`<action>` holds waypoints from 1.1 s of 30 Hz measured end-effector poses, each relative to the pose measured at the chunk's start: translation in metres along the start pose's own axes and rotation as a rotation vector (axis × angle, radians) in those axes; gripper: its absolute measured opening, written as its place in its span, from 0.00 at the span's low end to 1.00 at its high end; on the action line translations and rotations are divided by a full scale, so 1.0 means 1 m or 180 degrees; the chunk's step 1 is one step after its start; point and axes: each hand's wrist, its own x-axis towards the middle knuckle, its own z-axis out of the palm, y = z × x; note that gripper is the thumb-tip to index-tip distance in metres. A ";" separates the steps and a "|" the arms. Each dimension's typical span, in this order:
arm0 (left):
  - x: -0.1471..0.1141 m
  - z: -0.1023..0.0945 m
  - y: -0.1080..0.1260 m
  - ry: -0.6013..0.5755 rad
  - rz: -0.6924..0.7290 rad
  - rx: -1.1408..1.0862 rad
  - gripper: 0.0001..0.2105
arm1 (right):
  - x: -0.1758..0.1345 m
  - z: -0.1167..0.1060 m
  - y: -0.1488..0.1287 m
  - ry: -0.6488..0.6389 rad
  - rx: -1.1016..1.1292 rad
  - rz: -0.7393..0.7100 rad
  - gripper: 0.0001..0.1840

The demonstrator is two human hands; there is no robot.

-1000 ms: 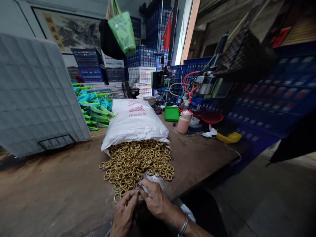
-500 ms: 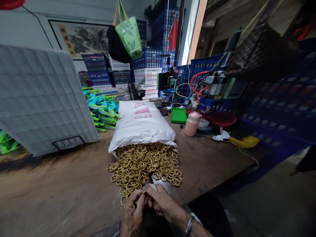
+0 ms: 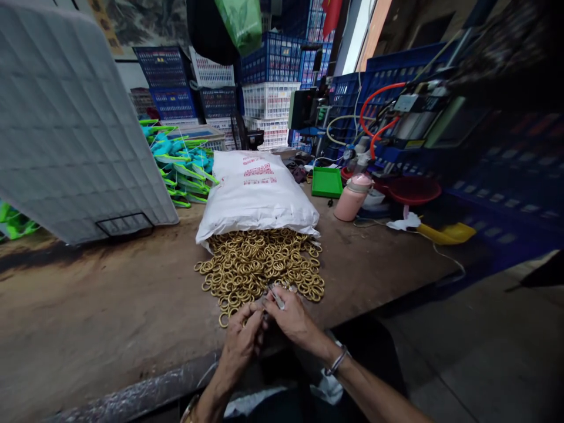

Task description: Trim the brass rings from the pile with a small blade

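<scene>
A heap of brass-coloured rings (image 3: 259, 264) spills out of the open mouth of a white sack (image 3: 262, 197) onto the table. My left hand (image 3: 242, 332) is closed at the near edge of the heap, thumb and fingers pinched together. Whatever sits in that pinch is too small and covered to make out. Touching it from the right, my right hand (image 3: 293, 317) grips a small knife (image 3: 277, 298) with a pale handle and a dark, thin end pointing up toward the rings. A metal bracelet circles the right wrist.
A grey-white padded panel (image 3: 83, 129) stands at left, beside bright green and blue pieces (image 3: 183, 161). Beyond the sack's right side are a green tray (image 3: 326, 183), a pink bottle (image 3: 352, 198), a yellow scoop (image 3: 447, 234) and a machine with orange hoses. Stacked crates (image 3: 271, 100) rise behind.
The view has tipped downward, so the table and sack sit higher in the picture and more of my forearms shows. Both hands stay together by the rings; the knife is tilted differently.
</scene>
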 end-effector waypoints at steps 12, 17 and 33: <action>-0.006 -0.003 -0.001 -0.0198 -0.0206 -0.0591 0.14 | 0.000 0.000 0.012 0.0123 -0.0506 -0.0255 0.11; -0.006 -0.002 0.001 0.0022 -0.0080 -0.0478 0.16 | -0.011 -0.001 0.018 -0.0232 -0.1437 -0.0672 0.08; -0.005 -0.008 -0.010 0.0153 0.0294 0.0022 0.14 | -0.013 0.001 0.021 -0.0641 -0.2212 -0.0600 0.15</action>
